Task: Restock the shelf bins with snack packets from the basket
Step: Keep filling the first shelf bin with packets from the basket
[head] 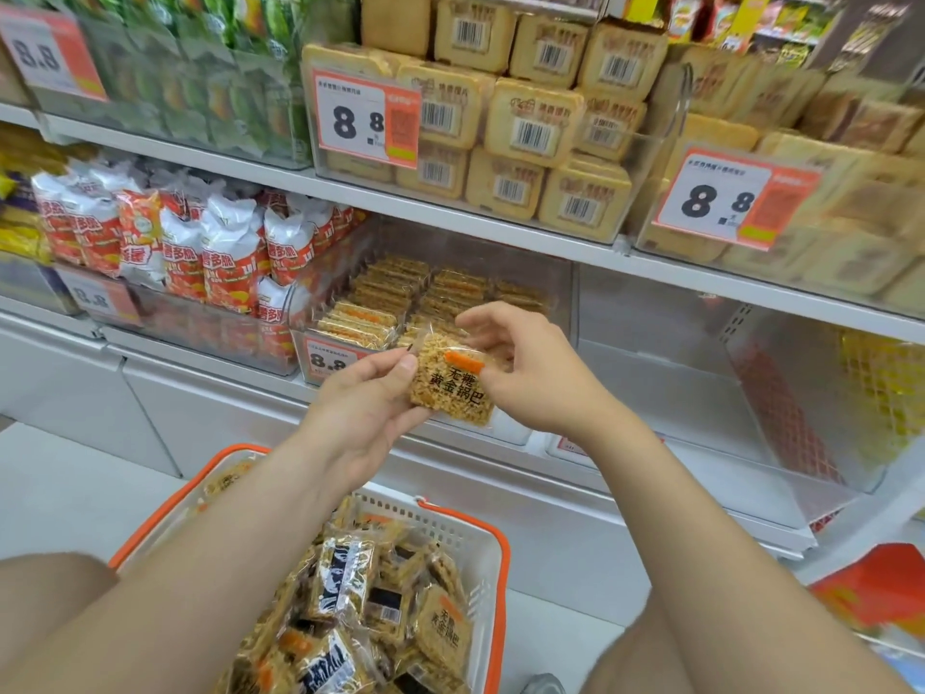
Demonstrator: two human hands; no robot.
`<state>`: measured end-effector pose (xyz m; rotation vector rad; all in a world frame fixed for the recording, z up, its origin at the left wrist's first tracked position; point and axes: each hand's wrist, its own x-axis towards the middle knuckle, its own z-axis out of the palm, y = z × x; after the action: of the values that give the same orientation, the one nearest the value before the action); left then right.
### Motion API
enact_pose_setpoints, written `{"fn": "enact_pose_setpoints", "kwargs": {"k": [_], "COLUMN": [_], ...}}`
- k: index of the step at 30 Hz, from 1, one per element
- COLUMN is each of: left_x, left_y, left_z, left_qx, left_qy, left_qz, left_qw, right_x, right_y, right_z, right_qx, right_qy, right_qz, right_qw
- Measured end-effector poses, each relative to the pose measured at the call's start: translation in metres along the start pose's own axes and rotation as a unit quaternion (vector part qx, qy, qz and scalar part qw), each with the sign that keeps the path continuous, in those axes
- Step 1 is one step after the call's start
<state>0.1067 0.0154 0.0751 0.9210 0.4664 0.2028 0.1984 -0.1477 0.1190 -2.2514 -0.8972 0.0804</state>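
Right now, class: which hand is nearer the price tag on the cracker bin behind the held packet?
Left. The left hand sits just beside the price tag, gripping the packet by its left edge; the right hand grips its far edge, further right.

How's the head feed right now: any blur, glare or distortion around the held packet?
Head view: the packet pinched by left hand and right hand is sharp, print legible; the right-side bin smears with blur; the shelf edge bows from wide-angle distortion; lighting even, no harsh glare.
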Motion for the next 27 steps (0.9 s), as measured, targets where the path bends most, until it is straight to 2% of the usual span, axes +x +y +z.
{"fn": "enact_pose_setpoints", "kwargs": {"k": [5, 8, 10, 12, 15, 16, 17, 21, 27], "left_x": [-0.001, 0.004, 0.009, 0.012, 0.017, 0.019, 0.022, 0.027, 0.038], "left_y": [0.002, 0.002, 0.003, 0.004, -0.001, -0.003, -0.006, -0.012, -0.022], "left_z": [0.012, 0.014, 0.012, 0.011, 0.010, 0.010, 0.011, 0.016, 0.013], "left_qx": [0.036, 0.133, 0.267, 0.395, 0.572, 0.607, 0.631, 0.671, 0.741], "left_qy": [-0.019, 0.006, 0.037, 0.038, 0.012, -0.002, -0.020, -0.085, -0.101], "left_qz": [0.044, 0.114, 0.189, 0.250, 0.287, 0.285, 0.278, 0.247, 0.212], "left_qw": [0.998, 0.985, 0.944, 0.883, 0.768, 0.742, 0.724, 0.694, 0.629], "right_x": [0.011, 0.018, 0.024, 0.030, 0.042, 0.046, 0.049, 0.062, 0.079], "right_y": [0.000, 0.007, 0.013, 0.018, 0.030, 0.033, 0.036, 0.041, 0.042], "right_z": [-0.002, -0.008, -0.013, -0.016, -0.013, -0.010, -0.006, 0.009, 0.017], "right_qx": [-0.110, -0.131, -0.153, -0.178, -0.242, -0.275, -0.308, -0.410, -0.442], "right_qy": [-0.030, 0.023, 0.085, 0.132, 0.137, 0.131, 0.127, 0.150, 0.121], "right_qz": [-0.011, 0.011, 0.020, 0.016, 0.026, 0.038, 0.050, 0.074, 0.111], "right_qw": [0.993, 0.991, 0.984, 0.975, 0.960, 0.952, 0.941, 0.897, 0.882]}}
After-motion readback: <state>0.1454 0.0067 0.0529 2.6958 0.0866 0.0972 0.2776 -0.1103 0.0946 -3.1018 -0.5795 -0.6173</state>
